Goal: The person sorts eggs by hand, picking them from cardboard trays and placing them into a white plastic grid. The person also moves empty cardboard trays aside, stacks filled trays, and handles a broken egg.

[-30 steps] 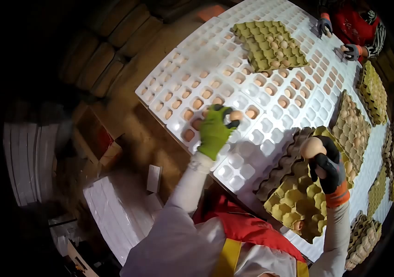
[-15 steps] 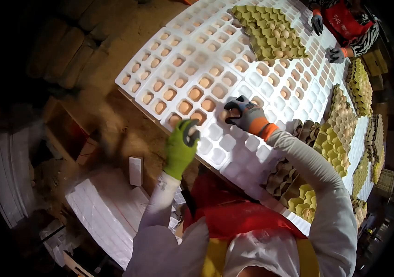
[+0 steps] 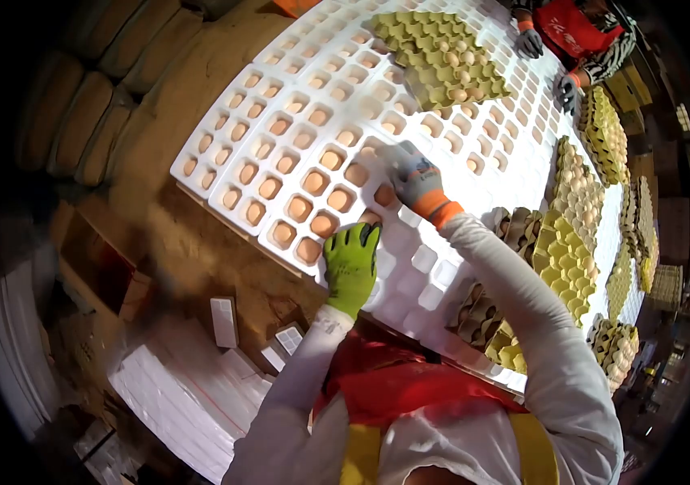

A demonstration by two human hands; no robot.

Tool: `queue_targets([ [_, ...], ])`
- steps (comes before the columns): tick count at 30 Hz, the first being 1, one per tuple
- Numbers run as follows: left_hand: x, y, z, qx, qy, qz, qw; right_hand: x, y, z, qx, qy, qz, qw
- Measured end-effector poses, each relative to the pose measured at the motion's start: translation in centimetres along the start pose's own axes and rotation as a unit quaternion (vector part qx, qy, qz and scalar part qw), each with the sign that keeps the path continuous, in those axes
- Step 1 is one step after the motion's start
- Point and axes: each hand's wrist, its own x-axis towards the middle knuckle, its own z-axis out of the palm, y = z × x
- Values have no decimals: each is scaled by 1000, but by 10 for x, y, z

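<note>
My left hand point(image 3: 351, 263), in a green glove, has its fingers curled at an egg point(image 3: 370, 217) at the near edge of the filled part of the white foam trays point(image 3: 430, 257). Just above and to its right, my right hand point(image 3: 414, 179), in a grey glove with an orange cuff, is over the trays. Its fingers are smeared by motion, and whether they hold anything is hidden. A brown egg point(image 3: 385, 194) lies in a cell beside its thumb side. Rows of cells to the left hold single eggs point(image 3: 299, 210).
A yellow-green egg carton point(image 3: 442, 65) with several eggs rests across the trays. More cartons point(image 3: 565, 263) stand at the right. A co-worker's gloved hands point(image 3: 569, 93) are at the upper right. White foam stacks point(image 3: 183, 388) and a cardboard box point(image 3: 102, 250) are at the lower left.
The view has shifted, so the trays appear lower and further left. My left hand has moved right along the trays, closer to my right hand, which has moved further up over the cells.
</note>
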Motion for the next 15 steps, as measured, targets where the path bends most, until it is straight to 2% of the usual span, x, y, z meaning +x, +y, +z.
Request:
queue_targets([
  [1, -1, 0, 6, -1, 8, 4, 1000, 9, 16, 15, -35, 69, -62, 995],
  [2, -3, 0, 6, -22, 30, 7, 999, 28, 42, 33, -60, 58, -105, 991],
  [3, -1, 3, 1, -16, 23, 9, 1000, 36, 57, 54, -102, 18, -64, 992],
  [4, -5, -2, 11, 13, 20, 7, 1000, 41, 69, 71, -22, 23, -44, 999],
  [5, -5, -2, 14, 29, -1, -23, 999, 44, 63, 62, -47, -1, -79, 996],
  [6, -7, -7, 24, 11, 38, 8, 999, 47, 55, 48, 4, -123, 12, 992],
  [7, -7, -12, 29, 17, 30, 21, 999, 42, 57, 49, 53, -68, -8, 996],
  [8, -4, 2, 15, 36, 12, 18, 999, 41, 54, 44, -29, -91, 0, 995],
  [9, -5, 1, 15, 58, -14, 3, 998, 32, 39, 14, -59, -123, -1, 991],
  [10, -6, -9, 22, 58, 25, 27, 998, 29, 25, -23, -97, -179, -31, 979],
  [11, -9, -19, 30, 42, 56, 50, 996, 12, 13, -74, -56, -198, -60, 977],
  [13, -8, -15, 25, 64, 95, 95, 989, -40, 11, -169, -15, -84, -120, 989],
  [14, -8, -11, 22, 65, 82, 80, 991, -73, 29, -209, 3, 4, -147, 989],
  [15, -7, -6, 19, 67, 70, 62, 993, -106, 46, -255, 63, -2, -43, 997],
])
